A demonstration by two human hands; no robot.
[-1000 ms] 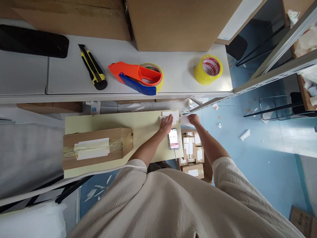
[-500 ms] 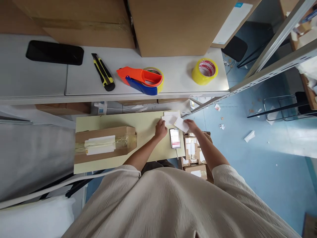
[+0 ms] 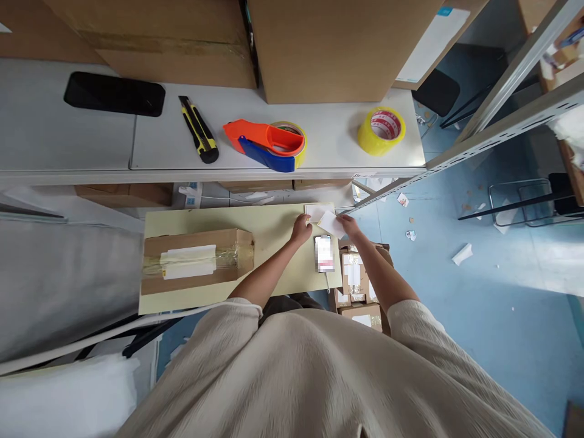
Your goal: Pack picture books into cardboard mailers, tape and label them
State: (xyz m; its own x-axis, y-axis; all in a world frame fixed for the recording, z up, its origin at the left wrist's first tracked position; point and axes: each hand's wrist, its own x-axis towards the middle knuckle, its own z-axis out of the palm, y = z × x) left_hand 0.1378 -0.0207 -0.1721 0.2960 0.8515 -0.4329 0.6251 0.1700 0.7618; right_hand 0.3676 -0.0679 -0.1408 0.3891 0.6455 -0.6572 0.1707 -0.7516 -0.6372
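White paper (image 3: 333, 225) is pinched at its right edge between the nearly closed fingers of the right hand (image 3: 348, 225). By the left hand (image 3: 301, 230), fingers half curled, the other side is approached — whether anything is gripped there cannot be told. A phone (image 3: 324, 250) is seen between both sets of fingers, nearer the body; a taped box (image 3: 191, 260) is set well left of them

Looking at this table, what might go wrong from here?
The white paper in the right hand is near the right edge of the table; it might drop if the grip slips.
The lit phone lies between the forearms, close to that edge; an arm might nudge it off.
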